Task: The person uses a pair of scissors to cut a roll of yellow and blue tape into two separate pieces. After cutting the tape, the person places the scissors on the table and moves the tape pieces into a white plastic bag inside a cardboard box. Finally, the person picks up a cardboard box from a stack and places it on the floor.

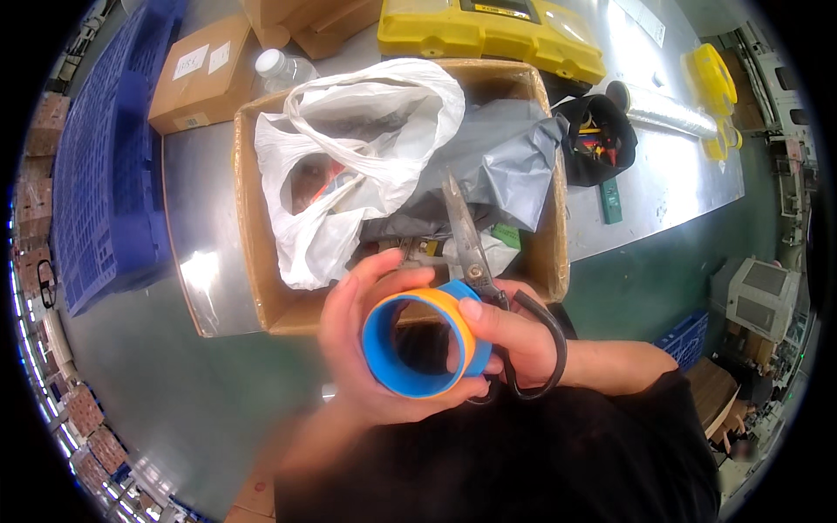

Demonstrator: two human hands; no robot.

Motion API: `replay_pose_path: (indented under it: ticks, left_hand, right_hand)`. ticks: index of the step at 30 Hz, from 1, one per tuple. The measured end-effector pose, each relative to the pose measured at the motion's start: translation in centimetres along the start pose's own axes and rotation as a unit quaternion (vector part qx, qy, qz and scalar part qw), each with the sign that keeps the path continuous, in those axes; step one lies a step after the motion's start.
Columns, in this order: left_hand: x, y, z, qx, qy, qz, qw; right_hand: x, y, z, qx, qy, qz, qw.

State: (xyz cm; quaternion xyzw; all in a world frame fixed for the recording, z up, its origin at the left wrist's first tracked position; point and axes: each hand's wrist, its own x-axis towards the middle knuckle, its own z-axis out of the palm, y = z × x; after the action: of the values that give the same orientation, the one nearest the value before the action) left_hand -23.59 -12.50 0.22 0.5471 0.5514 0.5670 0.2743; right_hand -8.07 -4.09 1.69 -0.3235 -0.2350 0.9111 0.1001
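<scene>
A short, wide blue and orange ring (377,343), shaped like a tape roll, is held in front of my body with its hollow centre facing up. My left hand (343,336) curls around its left side, closed on it. My right hand (525,336) is closed on a pair of scissors (468,240) with black handles, and its thumb also presses the ring's right edge. The metal blades look closed together and point away from me, over an open cardboard box (251,261). Inside the box lie a white plastic bag (305,244) and a grey plastic bag (514,161).
The box stands on a metal table (205,227). Behind it are a yellow toolbox (436,35), a clear bottle (292,74) and a smaller carton (196,83). A black tool pouch (584,170) and a clear film roll (667,113) lie to the right. Blue plastic pallets (113,183) stand left.
</scene>
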Motion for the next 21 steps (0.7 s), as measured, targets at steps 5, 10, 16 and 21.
replay_pose_path:
  ticks: [5, 10, 16, 21]
  left_hand:
    - [-0.3, 0.0, -0.5, -0.134, -0.014, -0.016, 0.991]
    - [-1.6, -1.4, -3.0, -0.253, -0.057, -0.078, 0.963]
    - [-2.4, -1.4, -4.6, -0.324, -0.143, -0.157, 0.922]
    - [-2.6, -1.1, -4.4, -0.364, -0.207, -0.135, 0.898]
  right_hand:
    - [-0.5, -0.7, 0.7, -0.022, -0.013, 0.016, 1.0]
    - [-2.5, -4.3, -3.8, -0.555, 0.018, -0.205, 0.806]
    - [-4.2, -13.0, -0.8, -0.834, -0.198, -0.149, 0.492]
    - [-3.5, -14.7, 1.8, -0.855, -0.258, -0.046, 0.448]
